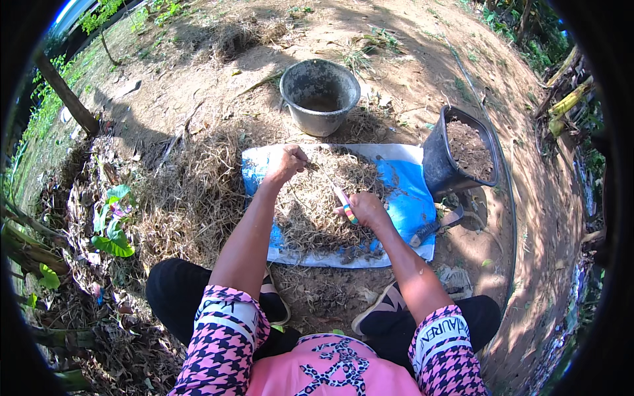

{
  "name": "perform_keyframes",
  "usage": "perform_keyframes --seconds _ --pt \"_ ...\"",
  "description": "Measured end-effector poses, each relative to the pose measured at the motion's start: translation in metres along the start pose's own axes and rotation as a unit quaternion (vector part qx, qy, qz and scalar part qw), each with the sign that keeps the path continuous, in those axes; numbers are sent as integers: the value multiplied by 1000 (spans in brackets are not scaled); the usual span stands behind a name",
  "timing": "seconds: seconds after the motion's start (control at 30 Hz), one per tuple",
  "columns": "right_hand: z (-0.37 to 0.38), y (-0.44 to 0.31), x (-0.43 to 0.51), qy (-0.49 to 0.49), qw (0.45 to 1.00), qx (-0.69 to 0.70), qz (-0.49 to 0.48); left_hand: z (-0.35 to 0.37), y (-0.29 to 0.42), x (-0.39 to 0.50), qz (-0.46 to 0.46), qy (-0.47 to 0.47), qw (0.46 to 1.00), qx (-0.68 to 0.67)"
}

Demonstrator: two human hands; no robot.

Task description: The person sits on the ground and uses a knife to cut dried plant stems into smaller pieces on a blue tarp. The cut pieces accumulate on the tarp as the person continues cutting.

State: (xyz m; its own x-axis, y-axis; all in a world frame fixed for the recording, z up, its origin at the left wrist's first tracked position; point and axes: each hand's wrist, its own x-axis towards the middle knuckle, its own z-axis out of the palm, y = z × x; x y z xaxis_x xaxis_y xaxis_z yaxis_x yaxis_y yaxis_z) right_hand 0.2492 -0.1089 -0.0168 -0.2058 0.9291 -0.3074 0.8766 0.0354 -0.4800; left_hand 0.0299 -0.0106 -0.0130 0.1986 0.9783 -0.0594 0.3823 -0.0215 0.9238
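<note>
A heap of dry grass and roots (317, 213) lies on a blue and white plastic sheet (413, 198) in front of me. My left hand (288, 162), over the heap's upper left, pinches a small dry tuft between its fingers. To the right, my right hand (365, 208) is closed around a knife (343, 198) with a pale, colour-banded handle. Its thin blade points up and left towards the left hand. Near the sheet's right edge rests a tool with a dark handle and broad blade (431, 230), partly on the soil.
Beyond the sheet stands a round grey bucket (322, 106). A black square container of brown soil or dry matter (468, 148) leans at the right. Loose dry grass (193, 198) and a green-leaved plant (114, 237) are on the left. A thin hose (512, 213) runs along the right.
</note>
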Motion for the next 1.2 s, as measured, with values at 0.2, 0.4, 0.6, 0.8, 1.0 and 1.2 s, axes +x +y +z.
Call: perform_keyframes --seconds 0.2,0.4,0.6,0.8,1.0,1.2 --pt "18 15 5 -8 992 116 -40 2 15 -3 -15 -21 999 -37" --pt "4 -9 -1 -27 994 106 24 5 7 8 -11 -107 963 -248" --pt "1 -3 -6 4 987 157 30 14 2 6 107 -38 993 25" --pt "17 2 -7 8 972 230 56 6 -3 2 31 49 998 -37" --pt "47 19 -2 -54 961 262 77 -25 -35 -3 -126 210 901 -358" --pt "94 17 21 -34 970 241 25 -78 -69 -1 -55 455 824 -334"
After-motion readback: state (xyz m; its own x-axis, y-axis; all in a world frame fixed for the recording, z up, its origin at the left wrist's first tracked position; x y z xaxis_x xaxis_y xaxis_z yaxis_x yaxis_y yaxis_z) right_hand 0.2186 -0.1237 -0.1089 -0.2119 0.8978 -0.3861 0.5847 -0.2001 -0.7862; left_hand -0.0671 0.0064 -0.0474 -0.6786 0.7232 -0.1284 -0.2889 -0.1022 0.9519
